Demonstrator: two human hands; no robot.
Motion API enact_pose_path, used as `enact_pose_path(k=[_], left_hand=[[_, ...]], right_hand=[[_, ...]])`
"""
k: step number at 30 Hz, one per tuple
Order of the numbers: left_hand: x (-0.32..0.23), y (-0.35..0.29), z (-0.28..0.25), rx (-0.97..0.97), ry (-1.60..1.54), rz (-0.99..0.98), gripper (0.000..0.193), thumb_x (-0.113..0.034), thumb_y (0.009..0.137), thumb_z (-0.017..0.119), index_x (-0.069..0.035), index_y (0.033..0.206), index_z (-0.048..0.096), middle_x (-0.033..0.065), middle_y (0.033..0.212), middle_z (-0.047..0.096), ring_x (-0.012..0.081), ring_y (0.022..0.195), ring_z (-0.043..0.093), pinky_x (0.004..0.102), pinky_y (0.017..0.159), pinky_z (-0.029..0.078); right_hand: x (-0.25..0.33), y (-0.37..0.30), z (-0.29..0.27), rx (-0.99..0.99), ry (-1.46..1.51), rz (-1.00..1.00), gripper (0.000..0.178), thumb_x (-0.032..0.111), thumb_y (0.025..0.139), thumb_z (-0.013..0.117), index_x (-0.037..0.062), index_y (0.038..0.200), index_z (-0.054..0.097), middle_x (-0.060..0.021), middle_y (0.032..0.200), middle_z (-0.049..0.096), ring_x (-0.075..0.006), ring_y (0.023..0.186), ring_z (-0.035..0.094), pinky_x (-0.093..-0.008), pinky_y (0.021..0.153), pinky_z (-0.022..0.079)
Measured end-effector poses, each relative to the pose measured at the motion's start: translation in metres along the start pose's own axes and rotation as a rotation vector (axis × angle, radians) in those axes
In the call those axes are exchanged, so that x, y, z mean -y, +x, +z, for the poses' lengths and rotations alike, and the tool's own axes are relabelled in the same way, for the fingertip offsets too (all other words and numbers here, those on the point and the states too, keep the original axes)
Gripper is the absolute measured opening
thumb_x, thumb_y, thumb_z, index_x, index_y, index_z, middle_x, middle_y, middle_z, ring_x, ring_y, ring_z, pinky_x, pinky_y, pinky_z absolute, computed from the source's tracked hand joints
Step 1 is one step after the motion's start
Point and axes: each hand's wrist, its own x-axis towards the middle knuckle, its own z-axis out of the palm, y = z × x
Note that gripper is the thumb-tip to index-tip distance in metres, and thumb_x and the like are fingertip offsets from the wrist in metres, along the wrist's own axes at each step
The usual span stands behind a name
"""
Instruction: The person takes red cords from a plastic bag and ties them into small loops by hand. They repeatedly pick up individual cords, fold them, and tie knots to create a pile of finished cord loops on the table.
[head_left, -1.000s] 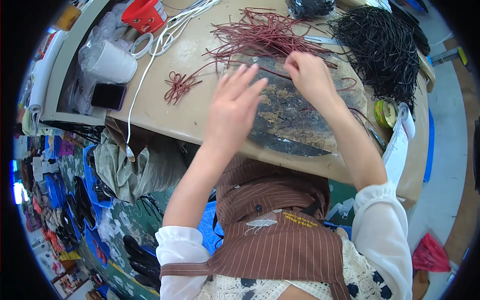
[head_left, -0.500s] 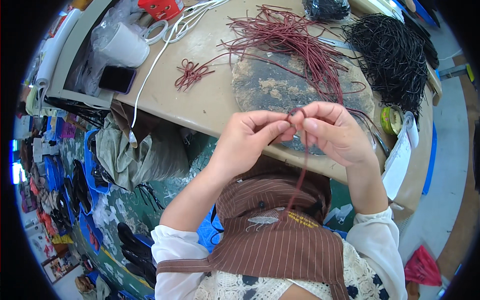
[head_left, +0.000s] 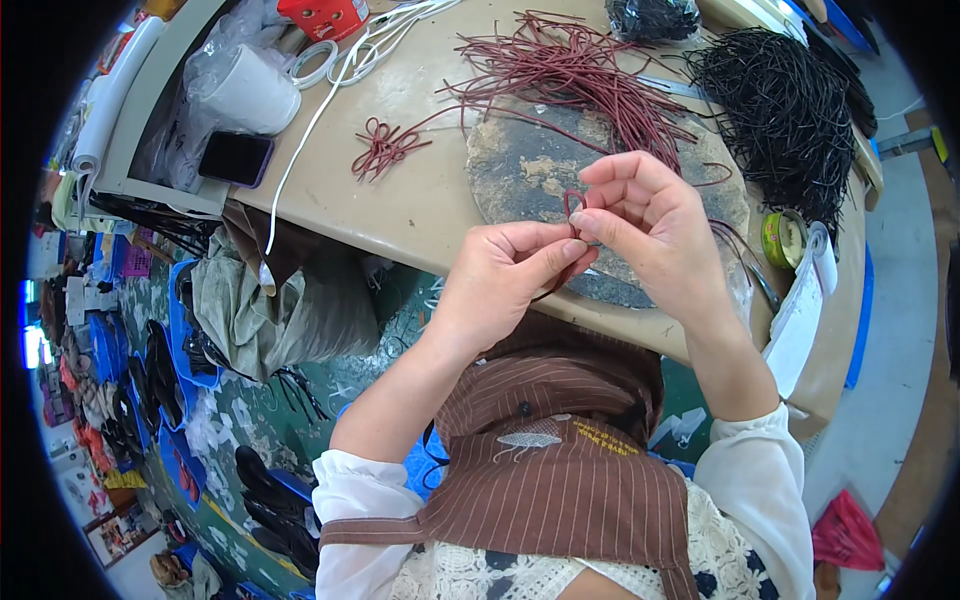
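A dark red cord (head_left: 573, 200) is bent into a small upright loop. My left hand (head_left: 510, 265) pinches its base between thumb and fingers, and a stretch of cord hangs below that grip. My right hand (head_left: 655, 225) has its thumb tip at the loop's right side, with the index finger raised away from the thumb. Both hands are over the near edge of a round, worn dark slab (head_left: 530, 180). Behind them spreads a loose heap of dark red cords (head_left: 570, 70). Left of the slab lies a looped cord bunch (head_left: 390, 148).
Black cords (head_left: 775, 85) are piled at the far right, with a green tape roll (head_left: 782, 240) and white paper (head_left: 800, 315) nearer. Leftward on the beige table (head_left: 350, 215) are a phone (head_left: 235, 158), a white cable (head_left: 300, 150) and a white roll (head_left: 245, 90).
My right hand has risen slightly and its index finger has lifted off the cord. The loop now stands up above my left fingers, and the strand hanging toward the apron is gone from there.
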Motion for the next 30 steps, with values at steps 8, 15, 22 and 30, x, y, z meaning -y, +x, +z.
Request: enact_pose_path(k=[8,15,22,30], left_hand=[[-0.001,0.002,-0.009,-0.225,-0.426,0.019,0.018,-0.014,0.088,0.055,-0.001,0.101,0.057,0.0091,0.089,0.064,0.0153,0.081,0.062,0.0291,0.073,0.051],[-0.021,-0.023,-0.006,0.06,-0.255,-0.365,0.018,-0.013,0.088,0.055,0.0,0.099,0.059,0.0085,0.087,0.064,0.0136,0.08,0.063,0.0255,0.069,0.054],[-0.007,-0.019,0.006,0.067,-0.31,-0.363,0.019,-0.013,0.087,0.057,0.001,0.099,0.062,0.0052,0.083,0.063,0.0079,0.073,0.059,0.0209,0.067,0.05],[-0.007,-0.022,-0.009,0.186,-0.065,-0.178,0.051,-0.002,0.084,0.057,0.0,0.131,0.036,0.0099,0.082,0.064,0.0144,0.078,0.063,0.0243,0.072,0.048]], right_hand=[[-0.048,-0.029,0.011,0.27,0.38,0.372,0.056,0.005,0.079,0.064,-0.0002,0.125,0.032,-0.0067,0.087,0.058,-0.0124,0.079,0.058,-0.0237,0.075,0.047],[0.014,-0.021,-0.035,0.435,-0.753,-0.387,0.01,0.01,0.073,0.067,0.0078,0.082,0.062,-0.0007,0.072,0.059,-0.0166,0.066,0.057,-0.0296,0.073,0.039],[0.022,-0.012,-0.025,0.384,-0.944,-0.345,0.012,0.013,0.07,0.067,0.0088,0.078,0.059,-0.001,0.073,0.058,-0.0173,0.067,0.056,-0.0307,0.079,0.036],[0.053,-0.004,-0.054,0.341,-0.799,-0.584,0.011,0.005,0.065,0.07,0.0051,0.074,0.065,-0.0052,0.069,0.062,-0.0209,0.063,0.06,-0.0279,0.061,0.044]])
